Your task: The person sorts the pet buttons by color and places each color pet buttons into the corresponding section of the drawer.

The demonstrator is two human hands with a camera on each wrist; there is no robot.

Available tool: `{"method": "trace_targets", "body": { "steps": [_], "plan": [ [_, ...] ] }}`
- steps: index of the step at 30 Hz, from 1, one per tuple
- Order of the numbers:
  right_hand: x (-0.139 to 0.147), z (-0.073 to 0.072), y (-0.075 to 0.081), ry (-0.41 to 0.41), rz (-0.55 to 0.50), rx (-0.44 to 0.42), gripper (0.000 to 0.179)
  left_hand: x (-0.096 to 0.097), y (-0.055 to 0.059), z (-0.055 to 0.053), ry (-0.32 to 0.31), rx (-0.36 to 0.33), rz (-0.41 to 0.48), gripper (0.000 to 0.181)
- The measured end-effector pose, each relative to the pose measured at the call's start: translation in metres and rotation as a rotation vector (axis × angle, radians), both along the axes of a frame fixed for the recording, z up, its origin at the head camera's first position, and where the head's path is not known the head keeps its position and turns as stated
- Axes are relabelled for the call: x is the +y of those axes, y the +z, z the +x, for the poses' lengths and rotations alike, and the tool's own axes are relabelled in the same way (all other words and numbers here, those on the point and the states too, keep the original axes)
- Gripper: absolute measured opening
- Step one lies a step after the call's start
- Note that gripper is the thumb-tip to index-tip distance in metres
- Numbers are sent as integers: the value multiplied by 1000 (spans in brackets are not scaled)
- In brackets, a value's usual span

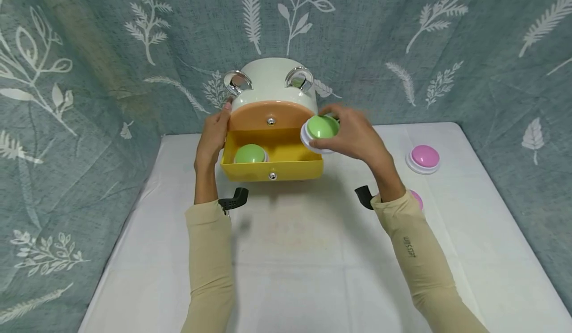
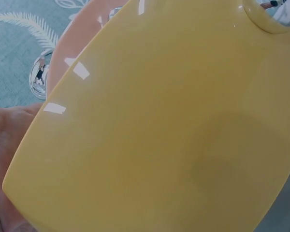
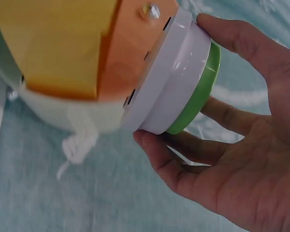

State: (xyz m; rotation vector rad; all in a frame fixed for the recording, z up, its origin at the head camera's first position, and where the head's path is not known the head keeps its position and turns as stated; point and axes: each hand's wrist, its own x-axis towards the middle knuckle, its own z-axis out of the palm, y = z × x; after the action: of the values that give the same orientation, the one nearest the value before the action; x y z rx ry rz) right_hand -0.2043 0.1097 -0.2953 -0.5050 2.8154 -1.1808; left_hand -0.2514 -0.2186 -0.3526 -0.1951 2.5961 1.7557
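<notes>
A small white cabinet with an orange upper drawer front has its lower yellow drawer pulled out. One green-domed push button lies inside at the drawer's left. My right hand pinches another green push button by its white rim, tilted over the drawer's right end. In the right wrist view, thumb and fingers grip that button's white base. My left hand rests along the cabinet's left side; the yellow drawer partly hides it in the left wrist view.
Two silver rings stand out from the cabinet's upper part. On the white-covered table, a pink push button sits to the right. A second pink one is mostly behind my right forearm. A leaf-patterned curtain hangs behind.
</notes>
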Motion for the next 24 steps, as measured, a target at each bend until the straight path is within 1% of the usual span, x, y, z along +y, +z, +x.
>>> {"method": "trace_targets", "body": {
  "steps": [6, 8, 12, 15, 18, 20, 24],
  "plan": [
    [-32, -6, -11, 81, -4, 11, 63, -1, -1, -1, -19, 14, 43, 51],
    [-41, -8, -16, 96, 13, 28, 61, -2, -1, -1, -18, 18, 33, 51],
    [-55, -10, -21, 112, 73, 76, 60, -3, -1, -1, -13, 18, 32, 52],
    [-64, -9, -24, 128, 130, 89, 60, -4, 0, 1, -14, 24, 25, 51],
    [-70, -10, -27, 145, 191, 85, 53, -5, -1, 2, -19, 27, 12, 51],
    [-72, -12, -29, 151, 238, 74, 49, -4, -1, 3, -20, 23, 19, 51],
    [-74, -20, -30, 186, 287, 42, 43, -4, 0, 1, -16, 5, 20, 53]
  ]
}}
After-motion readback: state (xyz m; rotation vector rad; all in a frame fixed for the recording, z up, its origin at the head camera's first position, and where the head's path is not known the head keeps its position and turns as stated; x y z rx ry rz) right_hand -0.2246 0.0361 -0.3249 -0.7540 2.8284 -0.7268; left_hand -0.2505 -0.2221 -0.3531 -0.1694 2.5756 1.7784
